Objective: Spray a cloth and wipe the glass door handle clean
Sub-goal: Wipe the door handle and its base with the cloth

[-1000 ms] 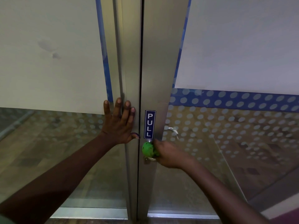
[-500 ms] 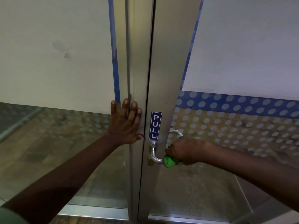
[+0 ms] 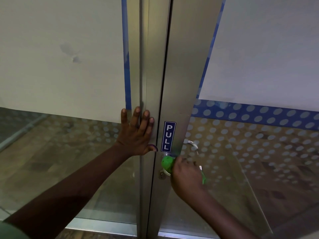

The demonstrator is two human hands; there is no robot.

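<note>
The right hand (image 3: 185, 175) has its fingers curled tight around a green cloth (image 3: 167, 163), bunched against the door handle (image 3: 165, 172) close to where it meets the metal frame (image 3: 179, 100). Half a second ago that hand was further right, out along the curved bar with the cloth tucked under it; now it has come back left, to the base of the handle just below the PULL sticker (image 3: 168, 136). A tail of cloth hangs out on the far right side of the fist. The left hand (image 3: 137, 133) has not shifted: fingers spread, palm flat on the left door's frame (image 3: 148, 66), thumb pointing toward the gap between the doors.

Both doors are glass (image 3: 259, 161) in brushed metal, covered above with pale film edged in blue, and a band of pale dots runs across the right pane. A brownish floor shows through the clear lower glass. Behind the right pane a second handle (image 3: 191, 144) curves out, just above the right hand.
</note>
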